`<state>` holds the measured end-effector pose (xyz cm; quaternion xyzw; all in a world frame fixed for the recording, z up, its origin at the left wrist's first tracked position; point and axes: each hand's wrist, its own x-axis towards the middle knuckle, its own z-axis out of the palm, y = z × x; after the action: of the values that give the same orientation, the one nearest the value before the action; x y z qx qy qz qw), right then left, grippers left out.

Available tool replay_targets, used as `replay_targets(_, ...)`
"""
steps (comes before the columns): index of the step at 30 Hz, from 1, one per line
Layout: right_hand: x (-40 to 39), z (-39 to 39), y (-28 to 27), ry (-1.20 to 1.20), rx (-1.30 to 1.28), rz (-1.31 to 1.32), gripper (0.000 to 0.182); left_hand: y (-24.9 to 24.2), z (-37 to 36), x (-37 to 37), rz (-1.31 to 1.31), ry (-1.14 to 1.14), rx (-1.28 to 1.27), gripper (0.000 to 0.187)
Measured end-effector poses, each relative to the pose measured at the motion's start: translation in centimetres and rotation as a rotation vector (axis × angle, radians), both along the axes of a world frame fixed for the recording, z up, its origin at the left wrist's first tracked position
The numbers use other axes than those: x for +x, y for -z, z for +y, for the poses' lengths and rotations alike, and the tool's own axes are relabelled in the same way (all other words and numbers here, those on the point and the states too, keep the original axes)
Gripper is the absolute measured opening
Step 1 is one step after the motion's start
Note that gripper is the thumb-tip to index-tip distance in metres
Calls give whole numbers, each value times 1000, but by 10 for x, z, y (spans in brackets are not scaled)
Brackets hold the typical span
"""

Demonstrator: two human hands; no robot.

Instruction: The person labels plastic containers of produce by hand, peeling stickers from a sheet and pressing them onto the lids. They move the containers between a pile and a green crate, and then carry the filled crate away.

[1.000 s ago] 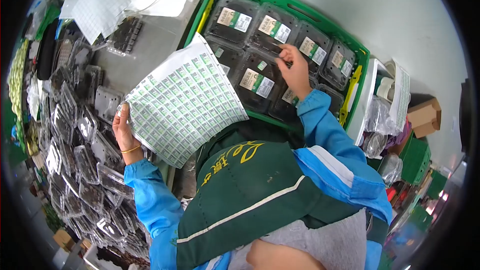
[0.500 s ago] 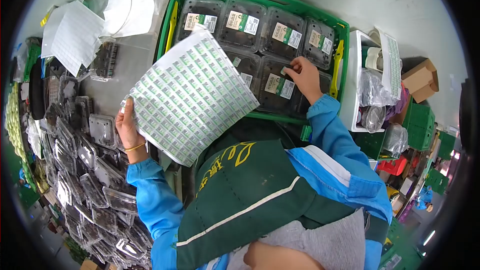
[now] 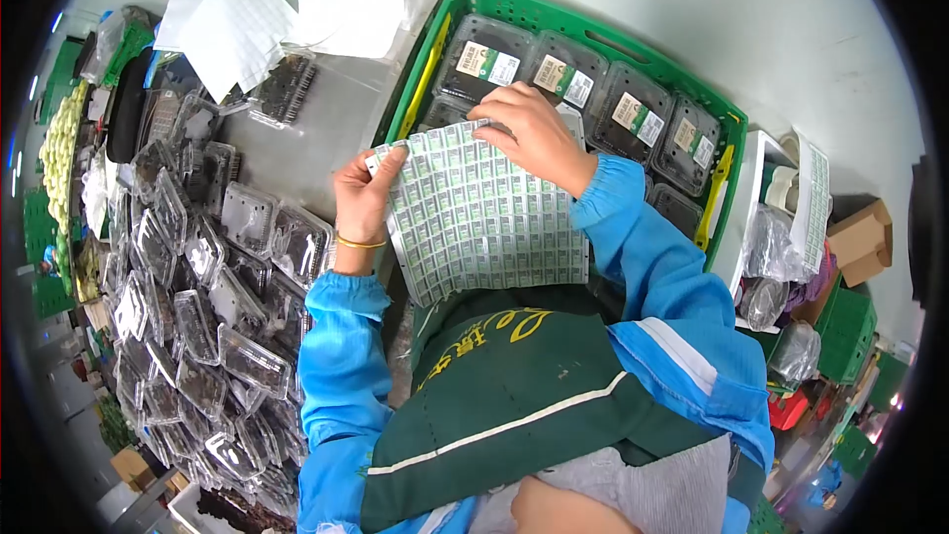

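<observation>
A white sheet of small green-and-grey stickers (image 3: 474,213) hangs bowed in front of the apron. My left hand (image 3: 364,198) grips its upper left corner, thumb on the printed face. At its top edge my right hand (image 3: 534,133) pinches, thumb against fingers; whether a single sticker is between the fingertips I cannot make out. Behind the sheet, clear lidded plastic boxes with dark contents (image 3: 633,114) stand in rows in a green crate (image 3: 603,37). Those in the far row carry paper labels. The sheet and my right arm hide much of the nearer row.
To the left lies a large heap of clear plastic boxes (image 3: 252,361). White paper sheets (image 3: 232,25) rest at the back left of the metal table (image 3: 316,153). A white bin (image 3: 756,178) with plastic bags and an open cardboard box (image 3: 860,237) are on the right.
My right hand has left a box in the crate's near row and come to the sheet's top edge. My left hand has raised and turned the sheet. The view has shifted too.
</observation>
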<state>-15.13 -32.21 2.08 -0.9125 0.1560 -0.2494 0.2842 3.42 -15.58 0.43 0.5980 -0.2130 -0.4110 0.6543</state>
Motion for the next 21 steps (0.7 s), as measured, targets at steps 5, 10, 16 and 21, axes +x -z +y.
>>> replay_targets(5,8,4,12,14,-29,-78,17,4,2,2,18,-17,44,10)
replay_targets(10,10,6,19,14,-129,-150,15,12,2,7,81,0,46,12)
replay_targets(16,5,7,34,-19,-197,-188,11,16,-3,6,170,-3,97,14)
replay_targets(21,-4,11,24,11,210,-249,15,18,-3,8,225,-19,85,14)
